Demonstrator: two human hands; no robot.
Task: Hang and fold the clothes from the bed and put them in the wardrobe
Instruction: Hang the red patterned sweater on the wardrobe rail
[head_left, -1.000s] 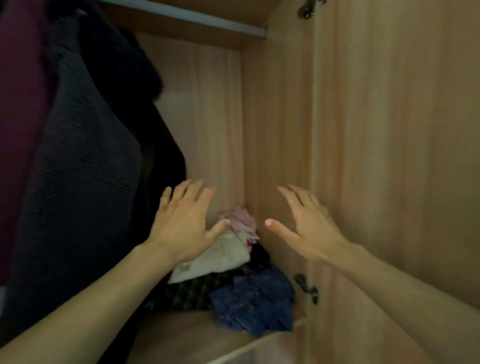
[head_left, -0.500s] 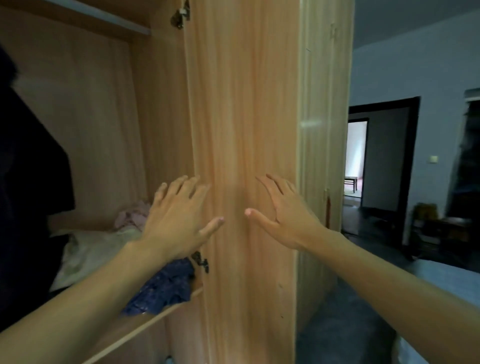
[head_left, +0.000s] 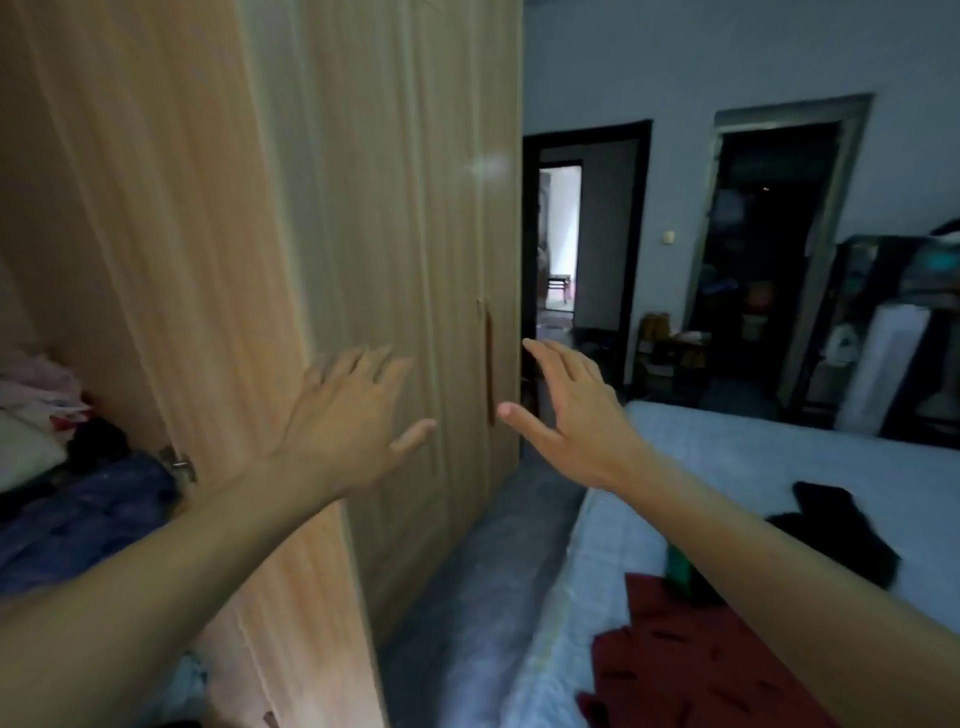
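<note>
The light wooden wardrobe (head_left: 363, 234) fills the left half of the view, its open door (head_left: 182, 260) nearest me. Folded and loose clothes (head_left: 67, 499) lie on its shelf at the far left. My left hand (head_left: 348, 421) is stretched out with spread fingers in front of the wardrobe doors and holds nothing. My right hand (head_left: 566, 415) is raised beside it, fingers straight, empty. On the bed (head_left: 727, 467) at the right lie a black garment (head_left: 836, 530) and a dark red garment (head_left: 691, 660), with something green (head_left: 680, 566) between them, partly behind my right forearm.
A narrow strip of floor (head_left: 467, 597) runs between wardrobe and bed. Two dark doorways (head_left: 582, 260) open in the far wall. A dark shelf unit with clutter (head_left: 893, 322) stands at the far right.
My view has swung right, from the wardrobe's inside to its closed doors and the bed. Both hands stayed raised and empty, moving with the turn.
</note>
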